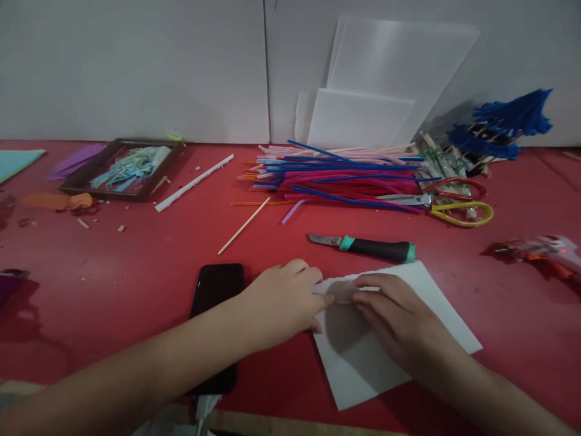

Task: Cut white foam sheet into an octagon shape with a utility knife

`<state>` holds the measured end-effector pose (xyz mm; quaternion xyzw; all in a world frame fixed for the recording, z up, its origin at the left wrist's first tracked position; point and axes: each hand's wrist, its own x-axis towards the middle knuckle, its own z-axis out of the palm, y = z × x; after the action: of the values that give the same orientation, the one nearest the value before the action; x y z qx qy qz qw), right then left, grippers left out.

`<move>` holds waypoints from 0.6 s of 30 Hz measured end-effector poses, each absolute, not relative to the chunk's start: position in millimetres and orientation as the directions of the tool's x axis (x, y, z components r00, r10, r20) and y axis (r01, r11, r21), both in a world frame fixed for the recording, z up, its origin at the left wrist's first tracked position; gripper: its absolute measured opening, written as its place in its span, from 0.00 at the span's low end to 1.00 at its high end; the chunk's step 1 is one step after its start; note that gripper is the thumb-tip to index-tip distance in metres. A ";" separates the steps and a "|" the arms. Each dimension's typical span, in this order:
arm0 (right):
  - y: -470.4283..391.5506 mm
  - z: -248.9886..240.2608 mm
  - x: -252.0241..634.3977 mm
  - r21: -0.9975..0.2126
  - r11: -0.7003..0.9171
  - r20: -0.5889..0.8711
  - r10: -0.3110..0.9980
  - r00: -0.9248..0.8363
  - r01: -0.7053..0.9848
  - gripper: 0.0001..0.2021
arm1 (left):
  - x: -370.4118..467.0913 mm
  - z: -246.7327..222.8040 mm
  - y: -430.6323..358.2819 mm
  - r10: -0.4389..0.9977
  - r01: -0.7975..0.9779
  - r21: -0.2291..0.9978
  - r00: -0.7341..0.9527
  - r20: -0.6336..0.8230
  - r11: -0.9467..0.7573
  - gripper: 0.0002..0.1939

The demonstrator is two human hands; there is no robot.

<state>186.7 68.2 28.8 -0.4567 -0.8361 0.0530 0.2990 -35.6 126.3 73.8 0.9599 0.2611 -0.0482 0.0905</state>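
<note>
A white sheet [363,363] lies at an angle on the red table, with its upper edge under both hands. My left hand [290,300] is closed at the sheet's upper left corner, its fingertips on a narrow whitish strip [344,290] along that edge. From the other side, my right hand [394,315] pinches the same strip with fingers bent; its thumb is hidden. Whether the strip is a fold of the sheet or a separate piece, I cannot tell. A utility knife [376,247] with a black and green handle rests just beyond the sheet.
A black phone [220,287] lies under my left forearm. Farther back are a thin stick [244,226], pipe cleaners [345,175], scissors [463,206] and a brown frame [145,191] holding paper scraps. A glue gun [544,248] lies at the right. White boards [363,118] lean on the wall.
</note>
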 end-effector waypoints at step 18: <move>44.3 26.9 170.3 -0.470 0.481 0.468 0.847 -0.253 0.740 0.07 | -35.2 60.6 57.8 0.439 0.454 -0.040 0.878 0.192 -0.890 0.05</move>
<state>170.3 44.3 26.9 -0.5037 -0.7877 0.0767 0.3462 -35.2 57.8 60.6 0.9680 0.2307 0.0894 -0.0419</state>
